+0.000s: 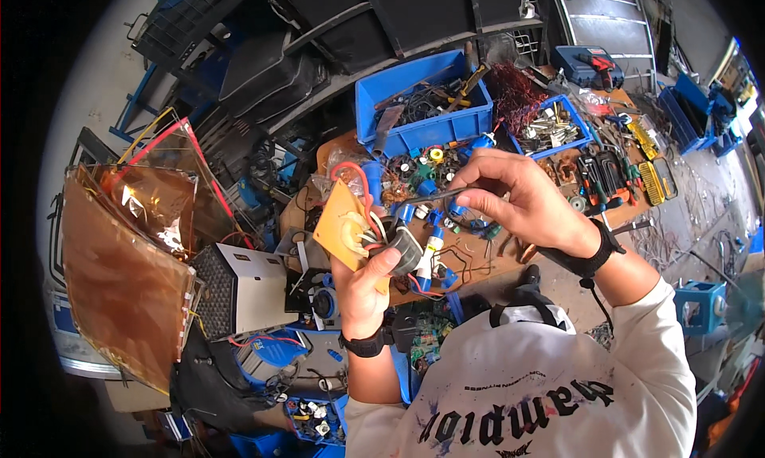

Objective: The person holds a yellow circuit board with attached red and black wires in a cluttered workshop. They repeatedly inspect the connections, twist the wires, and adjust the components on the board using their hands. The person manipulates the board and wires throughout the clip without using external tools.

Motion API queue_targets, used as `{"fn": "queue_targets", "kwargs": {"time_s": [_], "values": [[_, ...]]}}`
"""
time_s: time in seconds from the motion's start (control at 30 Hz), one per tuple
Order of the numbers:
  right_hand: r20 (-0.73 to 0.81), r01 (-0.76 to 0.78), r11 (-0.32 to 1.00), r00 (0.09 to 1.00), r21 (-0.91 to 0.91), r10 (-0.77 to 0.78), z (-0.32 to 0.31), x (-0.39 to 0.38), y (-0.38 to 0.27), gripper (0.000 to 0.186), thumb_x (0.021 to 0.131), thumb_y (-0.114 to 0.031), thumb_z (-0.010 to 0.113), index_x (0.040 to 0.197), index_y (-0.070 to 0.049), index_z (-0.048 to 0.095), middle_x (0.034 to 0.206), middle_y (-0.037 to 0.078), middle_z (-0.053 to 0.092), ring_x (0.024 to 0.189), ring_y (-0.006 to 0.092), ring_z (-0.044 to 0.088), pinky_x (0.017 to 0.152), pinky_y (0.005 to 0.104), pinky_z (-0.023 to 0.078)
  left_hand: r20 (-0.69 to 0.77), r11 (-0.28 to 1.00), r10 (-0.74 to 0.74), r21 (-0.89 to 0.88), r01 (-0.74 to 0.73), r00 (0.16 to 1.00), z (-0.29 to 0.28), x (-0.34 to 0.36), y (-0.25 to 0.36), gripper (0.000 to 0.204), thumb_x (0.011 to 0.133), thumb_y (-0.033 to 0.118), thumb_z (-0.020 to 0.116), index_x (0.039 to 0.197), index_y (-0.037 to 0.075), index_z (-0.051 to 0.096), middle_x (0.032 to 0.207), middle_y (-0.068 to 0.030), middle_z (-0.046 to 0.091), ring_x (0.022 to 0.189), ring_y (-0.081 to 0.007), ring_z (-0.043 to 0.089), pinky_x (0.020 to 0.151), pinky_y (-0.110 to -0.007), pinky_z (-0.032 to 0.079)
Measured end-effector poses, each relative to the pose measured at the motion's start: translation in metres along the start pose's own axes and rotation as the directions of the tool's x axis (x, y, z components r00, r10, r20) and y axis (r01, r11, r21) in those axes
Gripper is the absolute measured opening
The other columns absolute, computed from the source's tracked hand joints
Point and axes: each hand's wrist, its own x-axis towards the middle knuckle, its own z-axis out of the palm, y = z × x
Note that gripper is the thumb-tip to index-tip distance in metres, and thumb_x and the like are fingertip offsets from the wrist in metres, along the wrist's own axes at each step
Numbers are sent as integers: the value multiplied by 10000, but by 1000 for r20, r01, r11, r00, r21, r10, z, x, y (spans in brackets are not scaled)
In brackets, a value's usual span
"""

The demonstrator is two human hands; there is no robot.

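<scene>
My left hand (365,287) grips a small orange circuit board (339,223) that carries a grey ring-shaped coil (406,249) and red and white wires. My right hand (522,201) pinches a thin dark tool (434,193), its tip pointing left toward the top of the board. Both hands hover above a cluttered wooden workbench (510,260). Each wrist wears a black band.
A blue bin (422,99) of cables and tools stands behind the hands, a smaller blue tray (554,127) of metal parts to its right. Blue capacitors and loose parts litter the bench. A grey metal box (243,287) and amber plastic sheets (127,267) lie left.
</scene>
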Motion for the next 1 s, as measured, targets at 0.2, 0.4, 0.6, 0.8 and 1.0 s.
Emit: {"fn": "queue_targets", "kwargs": {"time_s": [0.2, 0.4, 0.6, 0.8, 1.0], "values": [[-41, 138, 977, 988, -161, -146, -6, 4, -1, 106, 829, -104, 688, 909, -34, 683, 794, 94, 599, 747, 252, 580, 651, 329, 464, 74, 1000, 7, -16, -6, 997, 1, -3, 4, 787, 681, 19, 780, 1360, -10, 384, 1168, -90, 536, 999, -193, 597, 882, -317, 500], [6, 98, 995, 995, -31, -98, 2, 0, 11, 163, 839, -137, 693, 925, -6, 648, 794, 88, 600, 751, 222, 580, 674, 320, 470, 108, 999, -25, -16, 27, 994, -17, -3, 2, 848, 654, 66, 739, 1398, 2, 338, 1334, -139, 463, 1144, -266, 523, 967, -419, 457], [-2, -129, 978, 991, 165, 131, 19, -5, 16, 173, 847, -89, 684, 985, -6, 621, 864, 80, 581, 775, 182, 590, 673, 292, 475, -28, 990, -1, -143, -3, 1000, -6, -4, -5, 758, 770, 189, 736, 1396, 15, 346, 1269, -149, 520, 1095, -270, 580, 975, -473, 469], [-220, 98, 994, 970, -43, -105, 41, -20, 5, 207, 820, -12, 680, 1010, -15, 598, 887, 92, 582, 827, 208, 611, 715, 302, 502, -259, 957, -50, -289, -28, 965, -10, 2, -19, 442, 894, 221, 623, 1273, 35, 492, 1096, -125, 636, 991, -260, 633, 901, -442, 510], [-88, 43, 998, 995, 41, -39, 74, -33, 1, 278, 840, -56, 666, 1098, -17, 569, 1013, 135, 589, 921, 293, 610, 823, 371, 490, -217, 882, -127, -470, 10, 968, 4, 3, -19, 281, 932, 267, 589, 1131, 70, 563, 1008, -102, 653, 894, -213, 648, 774, -382, 542]]}}
